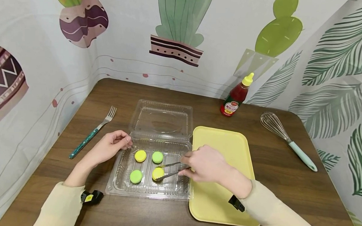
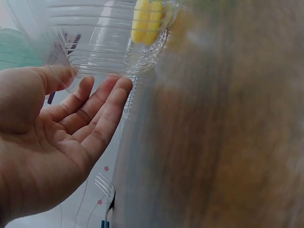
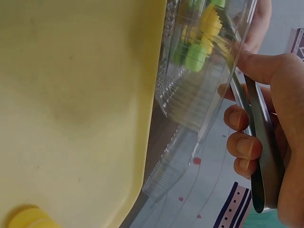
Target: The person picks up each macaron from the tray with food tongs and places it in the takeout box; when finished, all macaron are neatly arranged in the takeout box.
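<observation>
A clear plastic clamshell box (image 1: 142, 193) lies with its lid folded back, and in its base sit two green macarons, one at the back right (image 1: 157, 157) and one at the front left (image 1: 136, 176). A yellow macaron (image 1: 140, 156) is at the back left. My right hand (image 1: 208, 163) grips metal tongs (image 3: 266, 156), their tips on either side of the front-right yellow macaron (image 1: 157, 173). With thumb and fingers, my left hand (image 1: 110, 145) pinches the box's left rim near the hinge.
Right of the box lies a yellow tray (image 1: 220, 138); the right wrist view shows a yellow macaron (image 3: 33, 218) on it. A fork (image 1: 92, 133) lies at the left, a ketchup bottle (image 1: 235, 97) stands at the back, and a whisk (image 1: 288, 141) lies far right.
</observation>
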`<state>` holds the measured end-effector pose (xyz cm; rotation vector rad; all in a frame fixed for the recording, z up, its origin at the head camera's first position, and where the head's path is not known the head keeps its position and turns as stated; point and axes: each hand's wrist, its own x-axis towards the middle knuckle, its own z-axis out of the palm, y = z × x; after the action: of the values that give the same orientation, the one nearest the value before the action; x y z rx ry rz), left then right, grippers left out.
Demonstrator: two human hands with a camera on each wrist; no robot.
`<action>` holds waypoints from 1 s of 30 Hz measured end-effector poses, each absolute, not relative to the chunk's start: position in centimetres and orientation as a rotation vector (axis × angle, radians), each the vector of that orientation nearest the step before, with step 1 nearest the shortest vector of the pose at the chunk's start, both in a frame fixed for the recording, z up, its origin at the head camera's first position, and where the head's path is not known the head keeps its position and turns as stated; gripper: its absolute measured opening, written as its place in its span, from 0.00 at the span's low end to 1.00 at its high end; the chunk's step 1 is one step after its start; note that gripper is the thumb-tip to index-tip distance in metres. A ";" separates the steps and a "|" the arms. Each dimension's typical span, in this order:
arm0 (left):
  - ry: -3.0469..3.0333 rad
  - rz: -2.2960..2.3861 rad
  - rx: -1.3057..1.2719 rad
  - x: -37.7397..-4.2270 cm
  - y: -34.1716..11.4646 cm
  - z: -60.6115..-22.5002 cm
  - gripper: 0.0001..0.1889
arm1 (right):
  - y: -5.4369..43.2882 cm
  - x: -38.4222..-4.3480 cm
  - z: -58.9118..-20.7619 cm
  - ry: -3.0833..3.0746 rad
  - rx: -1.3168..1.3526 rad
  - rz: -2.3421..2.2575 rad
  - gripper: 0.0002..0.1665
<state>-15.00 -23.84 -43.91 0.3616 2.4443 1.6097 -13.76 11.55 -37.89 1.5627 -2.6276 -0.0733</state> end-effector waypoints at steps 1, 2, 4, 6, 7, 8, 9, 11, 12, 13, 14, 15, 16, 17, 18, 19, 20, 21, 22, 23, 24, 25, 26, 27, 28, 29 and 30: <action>2.445 1.609 0.363 -15.0 -23.8 -43.9 0.10 | 11.5 -13.7 -37.9 -2.628 1.569 -0.079 0.22; 2.445 1.607 0.362 -15.0 -23.8 -43.9 0.10 | 11.4 -13.7 -37.9 -2.625 1.574 -0.083 0.22; 2.450 1.602 0.360 -15.0 -23.8 -43.9 0.10 | 11.2 -13.6 -38.0 -2.629 1.584 -0.085 0.22; 2.453 1.598 0.357 -15.0 -23.8 -43.9 0.10 | 11.1 -13.6 -38.0 -2.627 1.590 -0.084 0.21; 2.455 1.596 0.355 -15.0 -23.8 -43.9 0.10 | 11.0 -13.5 -38.1 -2.627 1.593 -0.082 0.21; 2.456 1.596 0.355 -15.0 -23.8 -43.9 0.10 | 10.9 -13.5 -38.1 -2.628 1.593 -0.076 0.21; 2.457 1.595 0.355 -15.1 -23.8 -43.9 0.10 | 10.9 -13.5 -38.1 -2.629 1.593 -0.074 0.21; 2.457 1.594 0.355 -15.1 -23.9 -43.9 0.10 | 10.8 -13.5 -38.2 -2.625 1.594 -0.071 0.21; 2.456 1.595 0.355 -15.1 -23.9 -43.9 0.10 | 10.8 -13.5 -38.3 -2.623 1.595 -0.069 0.21; 2.456 1.595 0.356 -15.1 -23.9 -43.9 0.10 | 10.8 -13.4 -38.3 -2.620 1.597 -0.072 0.21; 2.455 1.596 0.356 -15.1 -23.9 -43.9 0.10 | 10.7 -13.4 -38.3 -2.618 1.598 -0.074 0.21; 2.453 1.597 0.355 -15.1 -23.9 -43.9 0.10 | 10.7 -13.4 -38.4 -2.613 1.600 -0.078 0.21; 2.452 1.598 0.354 -15.1 -23.9 -43.9 0.11 | 10.7 -13.4 -38.4 -2.609 1.601 -0.080 0.21; 2.450 1.599 0.352 -15.0 -23.9 -43.9 0.11 | 10.7 -13.4 -38.4 -2.604 1.602 -0.085 0.21; 2.448 1.600 0.352 -15.1 -23.9 -43.9 0.11 | 10.6 -13.4 -38.5 -2.601 1.601 -0.088 0.22; 2.446 1.600 0.352 -15.1 -23.9 -43.9 0.11 | 10.6 -13.4 -38.5 -2.598 1.601 -0.091 0.22; 2.445 1.601 0.351 -15.1 -23.9 -43.9 0.11 | 10.6 -13.4 -38.5 -2.595 1.600 -0.092 0.22; 2.445 1.602 0.353 -15.1 -23.9 -43.9 0.11 | 10.6 -13.4 -38.6 -2.594 1.598 -0.093 0.22; 2.445 1.603 0.353 -15.1 -23.9 -43.9 0.11 | 10.6 -13.4 -38.6 -2.596 1.596 -0.090 0.22; 2.445 1.603 0.354 -15.1 -23.9 -43.9 0.11 | 10.6 -13.4 -38.6 -2.598 1.595 -0.089 0.21; 2.446 1.604 0.356 -15.1 -23.9 -43.9 0.10 | 10.6 -13.4 -38.7 -2.599 1.594 -0.086 0.21; 2.446 1.604 0.356 -15.1 -23.9 -43.9 0.10 | 10.6 -13.4 -38.7 -2.600 1.594 -0.084 0.21; 2.447 1.605 0.357 -15.1 -23.9 -43.9 0.10 | 10.6 -13.4 -38.7 -2.602 1.594 -0.083 0.21; 2.447 1.605 0.357 -15.1 -23.9 -43.9 0.10 | 10.6 -13.5 -38.8 -2.603 1.595 -0.084 0.21; 2.448 1.604 0.356 -15.1 -23.9 -43.9 0.10 | 10.6 -13.5 -38.8 -2.603 1.596 -0.085 0.21; 2.448 1.603 0.356 -15.1 -23.9 -43.9 0.10 | 10.6 -13.5 -38.8 -2.603 1.596 -0.087 0.21; 2.447 1.603 0.356 -15.1 -23.9 -43.9 0.10 | 10.6 -13.5 -38.9 -2.603 1.596 -0.089 0.21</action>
<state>-15.12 -23.86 -43.94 0.3562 2.4475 1.6031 -13.49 10.60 -38.87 1.5958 -2.6026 -0.0894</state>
